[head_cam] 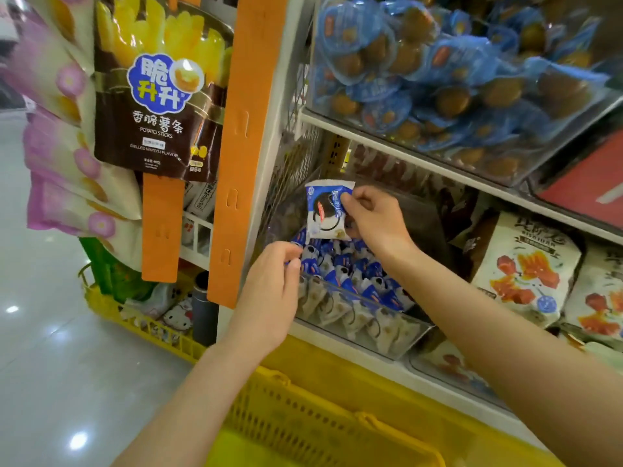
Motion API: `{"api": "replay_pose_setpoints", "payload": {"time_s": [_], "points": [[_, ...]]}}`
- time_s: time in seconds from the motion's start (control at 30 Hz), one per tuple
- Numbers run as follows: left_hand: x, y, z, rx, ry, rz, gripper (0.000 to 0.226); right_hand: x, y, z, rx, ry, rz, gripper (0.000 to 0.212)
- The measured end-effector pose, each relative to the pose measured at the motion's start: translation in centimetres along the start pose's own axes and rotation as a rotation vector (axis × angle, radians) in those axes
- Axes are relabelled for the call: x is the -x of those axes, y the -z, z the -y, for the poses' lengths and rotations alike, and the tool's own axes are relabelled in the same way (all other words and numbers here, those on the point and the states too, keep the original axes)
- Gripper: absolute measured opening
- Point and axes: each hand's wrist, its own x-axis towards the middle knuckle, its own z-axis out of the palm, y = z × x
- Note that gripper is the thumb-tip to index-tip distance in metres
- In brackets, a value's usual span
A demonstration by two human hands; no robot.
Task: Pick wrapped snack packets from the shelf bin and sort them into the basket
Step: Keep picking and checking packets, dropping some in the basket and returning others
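Observation:
A clear shelf bin [391,335] holds several small blue-and-white wrapped snack packets [350,281]. My right hand [374,220] is lifted above the bin and pinches one blue-and-white snack packet [325,210] by its right edge, held upright. My left hand [273,294] sits at the bin's left end, fingers curled on another small blue packet whose corner just shows at the fingertips. The yellow plastic basket [303,423] is below the shelf, under my forearms.
A higher bin of blue-wrapped brown snacks [455,79] hangs over the shelf. White-and-orange bags [526,267] stand to the right. An orange hanging strip [242,146] and a potato sticks bag [158,96] are at left. A second yellow basket [141,318] stands on the floor.

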Motion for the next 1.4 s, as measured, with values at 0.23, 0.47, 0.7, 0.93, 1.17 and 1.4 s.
{"api": "replay_pose_setpoints", "payload": {"time_s": [0.23,0.47,0.7,0.93,1.17,1.4], "points": [[2.9,0.7,-2.9,0.7,0.367,0.161,0.013,9.8,1.5,-1.9,-0.148,-0.017,0.231,0.02],[7.2,-0.7,-2.2,0.306,0.354,0.24,0.018,14.6,0.4,-5.2,-0.18,-0.16,0.27,0.019],[7.8,-2.2,-1.7,0.264,0.415,0.145,0.019,15.2,-0.5,-7.3,-0.193,-0.187,0.228,0.015],[6.9,-3.4,-1.5,0.305,0.49,0.158,0.026,15.2,0.2,-7.5,0.277,0.195,0.067,0.006],[6.7,-3.5,-2.1,0.534,0.626,0.252,0.02,15.1,0.9,-6.7,0.132,0.132,-0.008,0.006],[7.1,-3.2,-1.7,0.455,0.619,0.127,0.024,14.2,1.7,-6.6,-0.305,-0.432,0.09,0.011]]}}
